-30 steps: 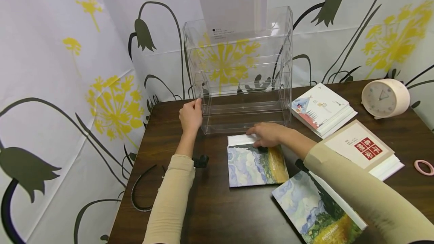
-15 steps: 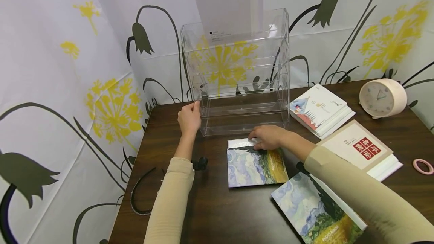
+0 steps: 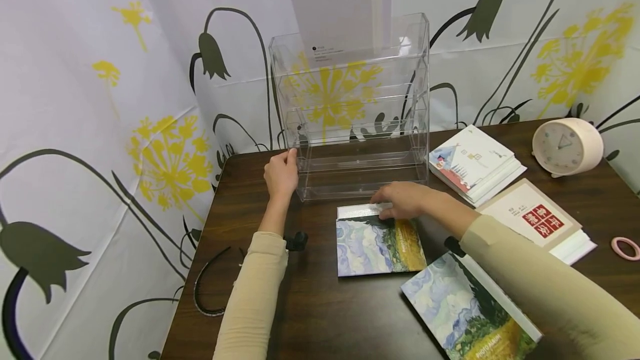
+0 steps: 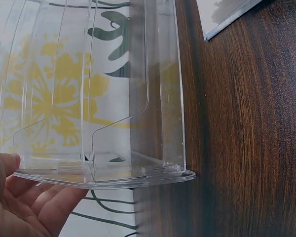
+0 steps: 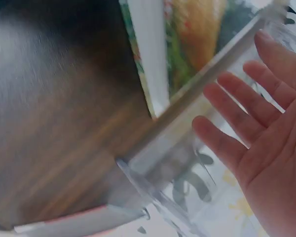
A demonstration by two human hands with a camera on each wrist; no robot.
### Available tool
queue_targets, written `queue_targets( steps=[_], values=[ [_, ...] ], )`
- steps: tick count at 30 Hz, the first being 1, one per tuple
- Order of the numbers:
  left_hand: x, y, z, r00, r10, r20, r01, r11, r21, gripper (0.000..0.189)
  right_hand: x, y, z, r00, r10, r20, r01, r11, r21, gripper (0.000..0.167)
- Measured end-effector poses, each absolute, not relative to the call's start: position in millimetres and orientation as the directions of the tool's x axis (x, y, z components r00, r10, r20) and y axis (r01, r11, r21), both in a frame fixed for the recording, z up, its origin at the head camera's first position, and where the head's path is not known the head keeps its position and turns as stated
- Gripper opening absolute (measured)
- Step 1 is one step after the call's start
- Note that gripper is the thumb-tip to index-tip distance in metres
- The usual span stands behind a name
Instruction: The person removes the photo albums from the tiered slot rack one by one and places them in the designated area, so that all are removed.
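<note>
My left hand (image 3: 281,174) grips the left side of a clear plastic tiered rack (image 3: 357,190); in the left wrist view its thumb lies on one face of the side panel and its fingers behind it. A photo album (image 3: 375,246) with a painted landscape cover lies flat before the rack. Over its upper right corner is my right hand (image 3: 402,200). The right wrist view shows that hand (image 5: 266,143) with fingers spread and nothing in them, beside the album (image 5: 197,34). A second, similar photo album (image 3: 470,310) lies at an angle nearer me, partly below my right forearm.
A white album (image 3: 335,13) stands in the rack's top tier. To the right are white albums with a tent picture (image 3: 472,154), a beige-covered album (image 3: 535,213), a round alarm clock (image 3: 567,146) and a pink ring (image 3: 625,248). A black cord (image 3: 197,288) lies on the left.
My right hand has shifted slightly to the right along the album's top edge. My left hand stays on the rack, and the albums lie where they were.
</note>
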State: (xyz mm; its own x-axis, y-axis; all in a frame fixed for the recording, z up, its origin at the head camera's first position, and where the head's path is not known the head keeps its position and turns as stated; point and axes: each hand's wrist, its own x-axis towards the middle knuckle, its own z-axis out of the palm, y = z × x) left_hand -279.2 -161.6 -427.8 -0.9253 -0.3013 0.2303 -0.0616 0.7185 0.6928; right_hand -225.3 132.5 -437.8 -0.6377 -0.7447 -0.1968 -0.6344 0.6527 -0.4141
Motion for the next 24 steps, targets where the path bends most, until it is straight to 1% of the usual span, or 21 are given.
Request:
queue_targets(
  steps=[5,8,13,16,20,24],
  values=[
    [-278,-161,-427,-0.923,-0.301,0.239,-0.055,0.719,0.693,0.039,-232,143,-412,-0.647,-0.754,-0.112,-0.629,0.611,-0.481,0.038],
    [-279,-160,-427,-0.923,-0.301,0.240,-0.053,0.717,0.695,0.039,-238,150,-387,-0.658,-0.752,-0.029,-0.640,0.580,-0.503,0.035],
    [-279,-159,-426,-0.927,-0.292,0.235,-0.050,0.718,0.695,0.043,-253,160,-343,-0.711,-0.690,0.136,-0.640,0.554,-0.532,0.029],
    [-278,-158,-425,-0.927,-0.293,0.233,-0.054,0.719,0.693,0.043,-264,162,-318,-0.759,-0.597,0.260,-0.621,0.544,-0.565,0.028],
    [-278,-159,-425,-0.924,-0.299,0.237,-0.055,0.719,0.693,0.043,-285,160,-288,-0.820,-0.402,0.407,-0.571,0.537,-0.621,0.031],
    [-278,-159,-426,-0.923,-0.301,0.240,-0.055,0.720,0.692,0.041,-304,158,-258,-0.870,-0.191,0.454,-0.478,0.554,-0.682,0.044]
  ],
)
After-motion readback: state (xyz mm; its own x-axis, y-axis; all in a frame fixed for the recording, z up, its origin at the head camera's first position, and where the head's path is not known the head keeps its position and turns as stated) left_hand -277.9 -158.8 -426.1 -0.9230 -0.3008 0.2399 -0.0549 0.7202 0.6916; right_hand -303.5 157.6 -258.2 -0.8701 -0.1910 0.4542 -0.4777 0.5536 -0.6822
